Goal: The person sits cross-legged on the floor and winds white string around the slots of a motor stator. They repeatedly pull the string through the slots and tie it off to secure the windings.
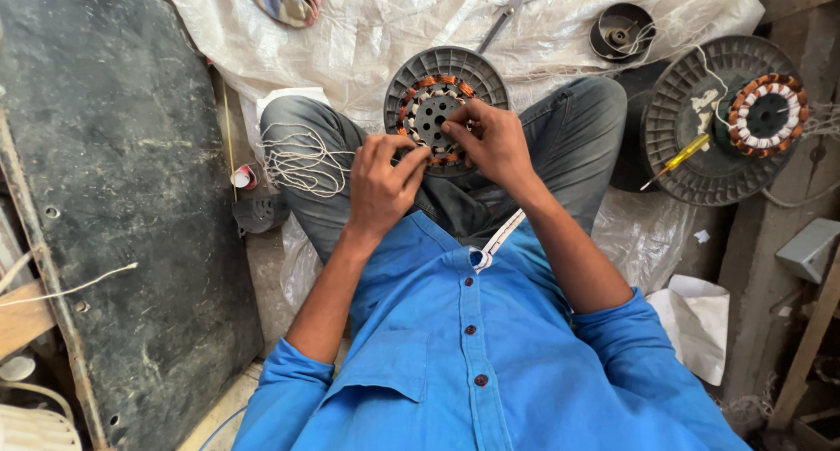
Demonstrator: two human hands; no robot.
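Observation:
A round grey fan motor housing (446, 66) with a ring of copper-wound stator coils rests in my lap between my knees. My left hand (381, 184) pinches at the lower left edge of the coil ring, fingers closed on thin white thread. On the lower right side of the ring, my right hand (494, 140) presses its fingertips onto the windings. A loose bundle of white thread (302, 162) lies over my left thigh.
A second grey housing with a wound stator (770, 114) and a yellow-handled screwdriver (678, 160) lies at the right. Scissors (521, 5) and a small dark spool (621, 31) lie on the white sheet ahead. A large dark board (114, 197) stands at the left.

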